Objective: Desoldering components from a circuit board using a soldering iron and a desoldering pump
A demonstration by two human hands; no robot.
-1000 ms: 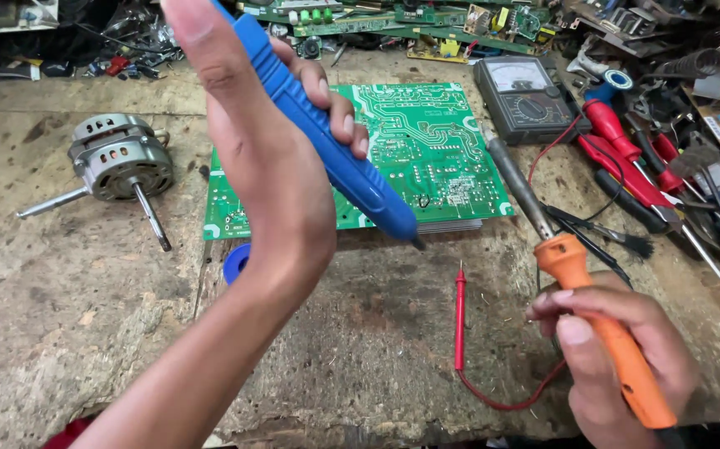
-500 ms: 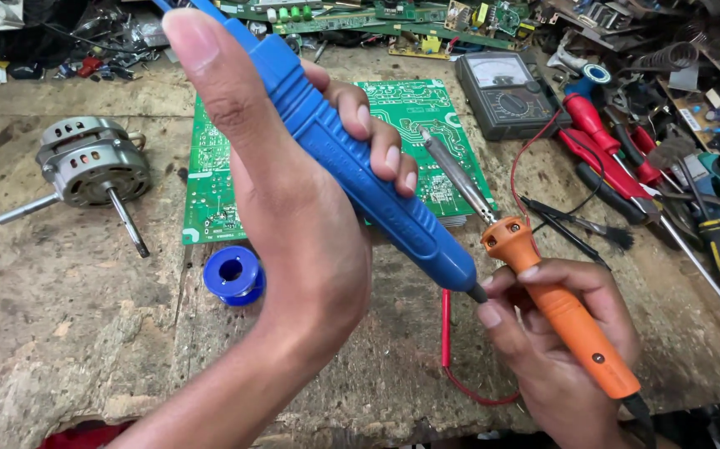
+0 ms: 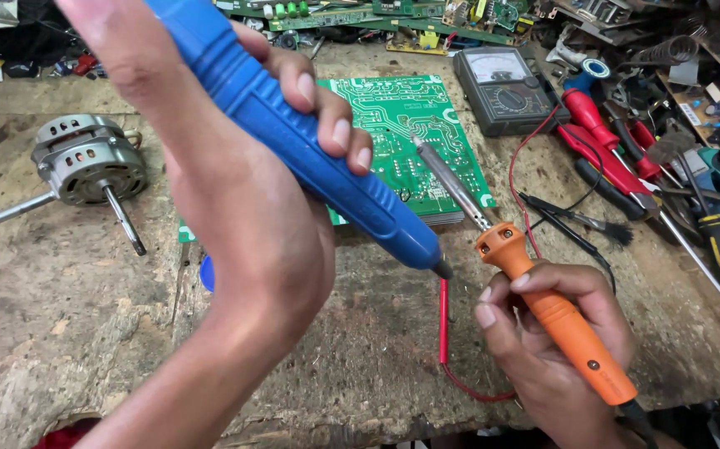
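At the left of the frame a small electric motor (image 3: 88, 160) lies on the workbench (image 3: 52, 333). Across the centre, a blue desoldering pump (image 3: 310, 141) is clamped in the left hand (image 3: 243, 199), nozzle lower centre. The green circuit board (image 3: 414, 133) lies behind. At the lower right, an orange soldering iron (image 3: 555, 320) is gripped by the right hand (image 3: 555, 349). Desoldering appears under way; both tips would need bringing to one joint.
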